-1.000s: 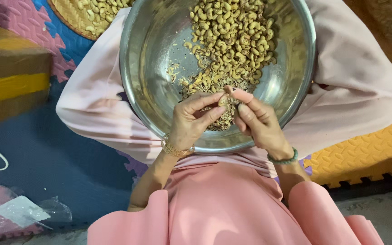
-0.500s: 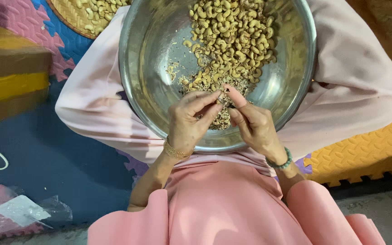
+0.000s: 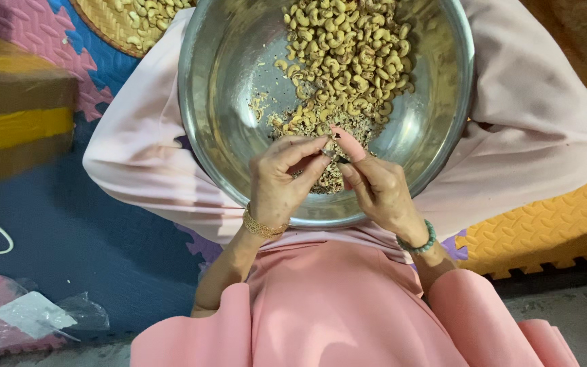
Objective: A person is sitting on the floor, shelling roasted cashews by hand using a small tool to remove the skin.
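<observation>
1. At the far left, a brown cardboard box with a yellow band (image 3: 18,115) stands on the blue, pink and yellow foam puzzle mat (image 3: 83,224); a crumpled clear plastic bag (image 3: 35,316) lies near the lower left corner.
2. Above, a round woven straw tray (image 3: 120,27) holds a few pale cashews, partly tucked behind the bowl.
3. The large round steel bowl (image 3: 225,102) rests on the person's lap, over pale pink cloth; its heap of pale curved cashew kernels (image 3: 348,54) sits toward the far right side, with crumbs and skin flakes below it.
4. The left hand (image 3: 280,183) (gold bracelet at the wrist) hovers over the bowl's near rim, its fingers (image 3: 307,146) curled and pinching a small kernel I can barely make out.
5. The right hand (image 3: 378,187) (green bead bracelet) meets it: compared with half a second ago, its thumb has lifted and stretches upward, fingertips pressing in at the same spot, so the small piece is being worked between both hands above the crumbs.
</observation>
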